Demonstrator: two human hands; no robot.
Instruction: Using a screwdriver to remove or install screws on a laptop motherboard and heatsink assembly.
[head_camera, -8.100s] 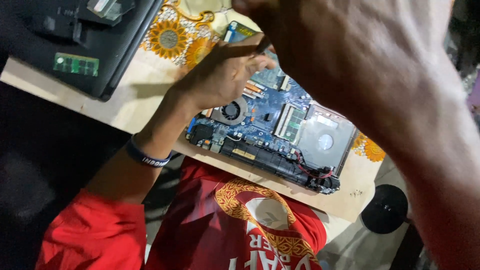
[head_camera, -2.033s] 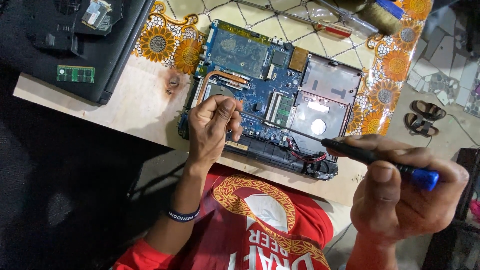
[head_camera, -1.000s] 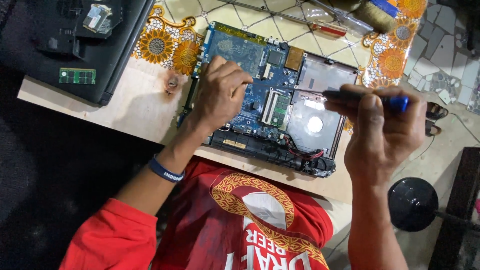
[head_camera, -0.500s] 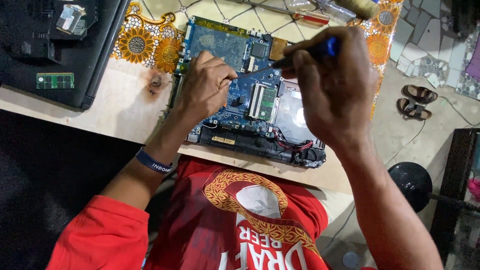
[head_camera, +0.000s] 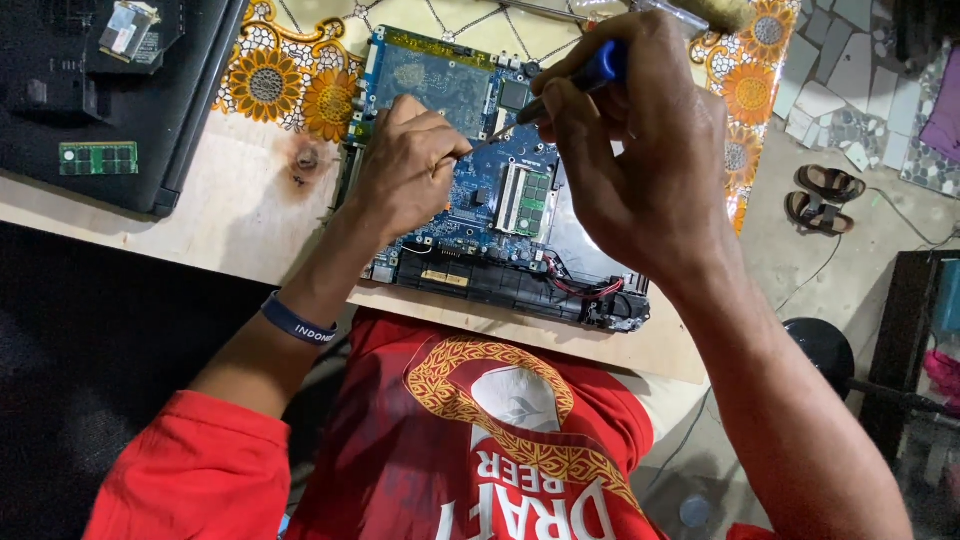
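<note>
Head cam: my right hand is curled tight around a blue-handled screwdriver, tip down on the board sitting on the surface. Left hand rests on the board, fingers loosely bent, pinching near the tip. Since half a second ago, the screwdriver swung left toward my left fingers.
</note>
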